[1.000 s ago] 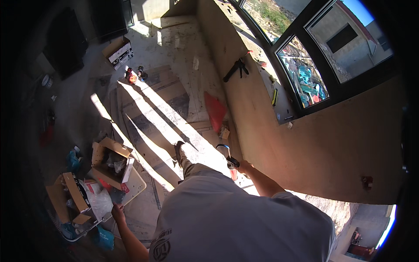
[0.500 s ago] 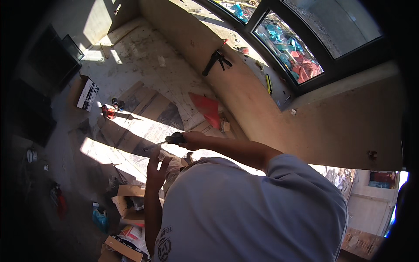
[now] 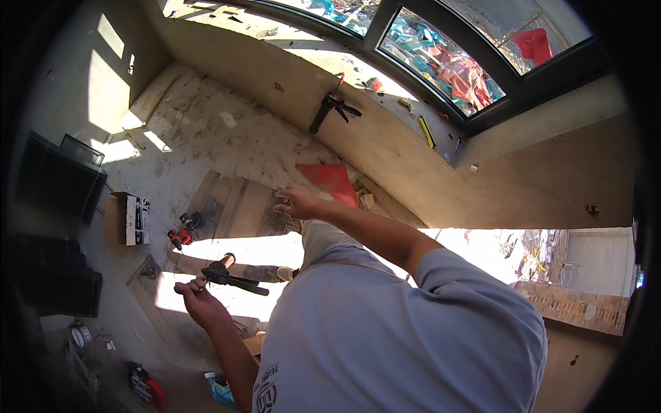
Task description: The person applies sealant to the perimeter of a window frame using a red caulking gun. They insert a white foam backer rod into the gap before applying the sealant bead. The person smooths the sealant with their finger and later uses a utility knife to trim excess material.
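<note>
My left hand (image 3: 198,303), at the lower left, is closed around a black caulking gun (image 3: 219,272). One dark bar of it points right toward my leg, and a tan round end shows at its top. Part of the grip is hidden by my fingers. Out in front of my body, my right hand (image 3: 300,202) holds nothing that I can see; its fingers are loosely bent and apart. Beyond that hand a red sheet (image 3: 330,182) lies on the floor by the low wall. A second black caulking gun (image 3: 332,109) with a red tip rests against the window ledge.
A yellow cutter (image 3: 427,131) lies on the sill under the window. On the floor are cardboard pieces (image 3: 224,203), a red drill (image 3: 180,238) and an open box (image 3: 129,219). Dark panels (image 3: 58,179) stand at the left.
The black caulking gun has passed from my right hand to my left, which has swung out leftward and closed on it. My right hand has let go. The whole view has shifted.
</note>
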Demonstrator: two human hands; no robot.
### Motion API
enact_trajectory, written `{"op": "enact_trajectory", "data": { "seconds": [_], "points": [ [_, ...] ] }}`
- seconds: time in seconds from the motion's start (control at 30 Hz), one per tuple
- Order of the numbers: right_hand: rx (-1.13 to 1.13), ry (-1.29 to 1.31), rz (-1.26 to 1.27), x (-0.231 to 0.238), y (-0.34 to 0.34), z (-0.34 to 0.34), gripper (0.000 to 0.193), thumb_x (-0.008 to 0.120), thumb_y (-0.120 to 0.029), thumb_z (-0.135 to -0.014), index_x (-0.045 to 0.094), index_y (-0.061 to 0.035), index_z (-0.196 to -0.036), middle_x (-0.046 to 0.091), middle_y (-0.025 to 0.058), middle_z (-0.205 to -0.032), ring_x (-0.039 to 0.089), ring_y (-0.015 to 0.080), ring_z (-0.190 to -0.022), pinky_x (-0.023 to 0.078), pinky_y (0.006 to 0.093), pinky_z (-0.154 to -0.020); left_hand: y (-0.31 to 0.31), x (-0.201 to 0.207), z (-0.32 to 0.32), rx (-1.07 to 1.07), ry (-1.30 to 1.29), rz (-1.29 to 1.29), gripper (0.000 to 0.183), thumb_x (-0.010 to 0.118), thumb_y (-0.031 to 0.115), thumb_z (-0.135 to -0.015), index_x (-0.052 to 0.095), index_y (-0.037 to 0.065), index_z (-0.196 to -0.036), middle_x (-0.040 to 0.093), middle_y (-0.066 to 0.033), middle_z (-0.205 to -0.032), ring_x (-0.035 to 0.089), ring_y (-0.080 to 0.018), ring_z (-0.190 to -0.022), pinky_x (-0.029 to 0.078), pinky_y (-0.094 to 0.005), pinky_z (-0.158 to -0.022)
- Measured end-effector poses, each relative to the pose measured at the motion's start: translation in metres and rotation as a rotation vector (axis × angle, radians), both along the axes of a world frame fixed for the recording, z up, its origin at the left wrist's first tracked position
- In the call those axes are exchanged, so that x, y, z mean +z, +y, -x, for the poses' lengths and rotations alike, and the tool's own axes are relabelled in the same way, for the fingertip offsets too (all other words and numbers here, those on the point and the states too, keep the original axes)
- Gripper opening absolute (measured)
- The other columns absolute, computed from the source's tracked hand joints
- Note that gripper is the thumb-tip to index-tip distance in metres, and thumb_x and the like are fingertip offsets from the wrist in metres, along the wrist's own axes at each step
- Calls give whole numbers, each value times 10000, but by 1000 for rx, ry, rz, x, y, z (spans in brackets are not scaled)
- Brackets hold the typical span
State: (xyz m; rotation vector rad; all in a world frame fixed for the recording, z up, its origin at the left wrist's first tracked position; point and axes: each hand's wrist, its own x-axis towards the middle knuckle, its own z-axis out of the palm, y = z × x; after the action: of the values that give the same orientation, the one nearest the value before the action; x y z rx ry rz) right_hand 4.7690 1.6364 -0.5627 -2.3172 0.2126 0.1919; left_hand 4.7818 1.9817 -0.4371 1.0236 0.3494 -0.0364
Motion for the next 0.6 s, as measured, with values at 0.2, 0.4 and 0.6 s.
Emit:
{"op": "enact_trajectory", "data": {
  "seconds": [0.2, 0.4, 0.6],
  "points": [
    [-752, 159, -151, -63, -260, -102, 579, 682, -431, -898, 679, 28, -1251, 682, 279, -1229, 660, 361, -1172, 498, 415, -1003, 51, -34, -3, 443, 257, -107, 407, 491, 323, -1102, 415, 103, -769, 431, -13, -691, 513, -185, -764, 457, -321, -848],
    [-1175, 199, 142, -84, -404, -199, 644, 664, -544, -886, 714, 31, -1172, 698, 269, -1196, 658, 389, -1170, 492, 451, -1018, 49, -24, -19, 715, 387, -279, 440, 595, 364, -1052, 458, 120, -712, 451, -3, -622, 563, -194, -684, 516, -336, -804],
    [-1440, 179, -58, -153, -437, -251, 474, 572, -372, -955, 696, 46, -1142, 720, 252, -1122, 714, 394, -1004, 562, 458, -882, 26, -9, -28, 765, 408, -180, 447, 613, 368, -1043, 454, 119, -707, 471, -6, -617, 556, -192, -668, 524, -359, -809]
  ]
}}
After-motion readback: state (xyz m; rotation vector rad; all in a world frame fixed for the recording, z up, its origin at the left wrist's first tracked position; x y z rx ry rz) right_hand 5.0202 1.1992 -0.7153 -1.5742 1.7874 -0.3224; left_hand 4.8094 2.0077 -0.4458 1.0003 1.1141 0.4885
